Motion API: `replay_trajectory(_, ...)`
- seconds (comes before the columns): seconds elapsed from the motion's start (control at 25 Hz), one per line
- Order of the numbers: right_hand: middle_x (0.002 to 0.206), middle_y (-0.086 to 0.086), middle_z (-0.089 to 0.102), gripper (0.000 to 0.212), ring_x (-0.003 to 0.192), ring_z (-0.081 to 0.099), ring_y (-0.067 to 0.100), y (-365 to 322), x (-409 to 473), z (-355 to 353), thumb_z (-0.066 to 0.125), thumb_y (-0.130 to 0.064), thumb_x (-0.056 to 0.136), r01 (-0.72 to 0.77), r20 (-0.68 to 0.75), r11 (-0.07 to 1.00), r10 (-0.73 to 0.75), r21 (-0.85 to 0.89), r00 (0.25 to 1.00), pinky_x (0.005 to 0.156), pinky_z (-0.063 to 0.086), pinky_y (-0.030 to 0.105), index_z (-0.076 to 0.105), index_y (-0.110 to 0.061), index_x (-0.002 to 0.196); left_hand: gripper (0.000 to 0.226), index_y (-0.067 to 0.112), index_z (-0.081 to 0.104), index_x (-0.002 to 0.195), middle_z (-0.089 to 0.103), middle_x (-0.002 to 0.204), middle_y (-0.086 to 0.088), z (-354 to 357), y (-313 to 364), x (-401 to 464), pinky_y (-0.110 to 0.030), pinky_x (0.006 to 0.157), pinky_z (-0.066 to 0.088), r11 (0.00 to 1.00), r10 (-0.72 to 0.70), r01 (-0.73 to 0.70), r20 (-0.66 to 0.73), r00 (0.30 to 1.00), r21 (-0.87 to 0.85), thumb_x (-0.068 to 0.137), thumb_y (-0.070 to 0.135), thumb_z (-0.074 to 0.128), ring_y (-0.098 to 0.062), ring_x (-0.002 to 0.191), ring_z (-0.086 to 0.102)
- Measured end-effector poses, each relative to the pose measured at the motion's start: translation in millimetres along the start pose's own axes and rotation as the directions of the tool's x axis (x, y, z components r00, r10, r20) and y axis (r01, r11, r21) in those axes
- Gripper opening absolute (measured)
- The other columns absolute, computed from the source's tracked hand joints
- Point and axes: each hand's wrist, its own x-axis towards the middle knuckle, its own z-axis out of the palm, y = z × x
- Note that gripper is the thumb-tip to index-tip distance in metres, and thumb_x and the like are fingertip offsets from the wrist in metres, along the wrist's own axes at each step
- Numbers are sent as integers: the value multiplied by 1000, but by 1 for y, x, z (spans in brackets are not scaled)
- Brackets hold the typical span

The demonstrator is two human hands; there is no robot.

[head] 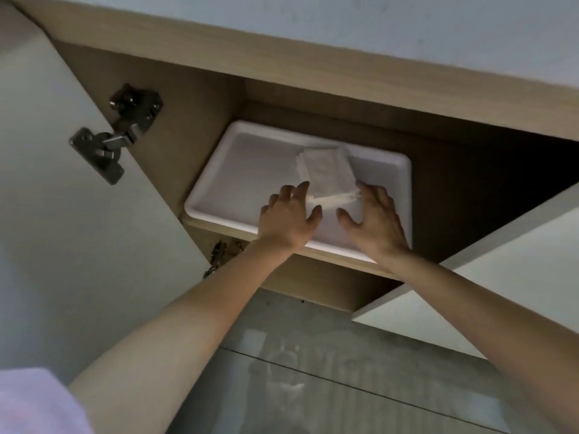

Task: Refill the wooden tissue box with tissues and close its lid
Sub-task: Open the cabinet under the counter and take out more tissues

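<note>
Overhead, a person reaches both bare arms up into an open wall cabinet of pale wood, where a stack of folded white paper tissues (pixel 326 173) lies on a shallow white rectangular plastic tray (pixel 238 170) set on the shelf. Left hand (pixel 289 219) and right hand (pixel 374 219) flank the near end of the stack, fingers spread and loosely curled, the fingertips at or just beside the paper's edges; neither hand has closed on anything, and whether skin actually touches tissue cannot be told from this angle. A white cabinet door (pixel 62 170) swings open at left on a metal hinge (pixel 116 133), a second white door (pixel 488 277) stands ajar at right, and a greyish tiled wall (pixel 329 386) runs below the cabinet. No wooden tissue box shows anywhere in view, so its place, and whether its lid is up or down, cannot be reported. Judged from this scene, the job sits at its opening stage: the refill supply is located and within reach but not yet lifted off the tray. Left to do, by that reading, is nearly everything: gathering the stack, carrying it down to the box, seating the tissues inside and shutting the lid. The stack looks loose and slightly fanned, so a two-handed squeeze from both sides seems the likely way to bring it out intact.
</note>
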Motion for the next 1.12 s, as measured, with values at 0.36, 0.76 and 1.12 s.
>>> replay_trajectory(0.36,135,22,38,62,122,42,39,5,79,17,54,-42,87,-336,94,942,335,-7,938,97,39,40,37,-3,132,39,10,47,127,48,126,-16,38,-6,47,-33,95,44,998,53,-57,-109,993,-38,96,33,40,-28,116,48)
replay_trajectory(0.76,124,13,55,51,117,53,26,-6,87,6,65,-13,82,-453,291,834,369,316,883,76,39,25,45,1,127,39,11,49,128,46,129,-14,26,-12,47,-26,96,39,964,7,-21,-52,999,-264,91,24,53,-27,113,52)
replay_trajectory(1.12,117,13,60,47,106,58,27,-37,26,-12,60,-6,82,-464,349,435,320,772,881,79,49,29,47,-2,127,67,9,28,141,47,138,-9,-18,-6,-7,-30,98,41,473,-310,428,309,899,-770,88,40,54,-24,122,50)
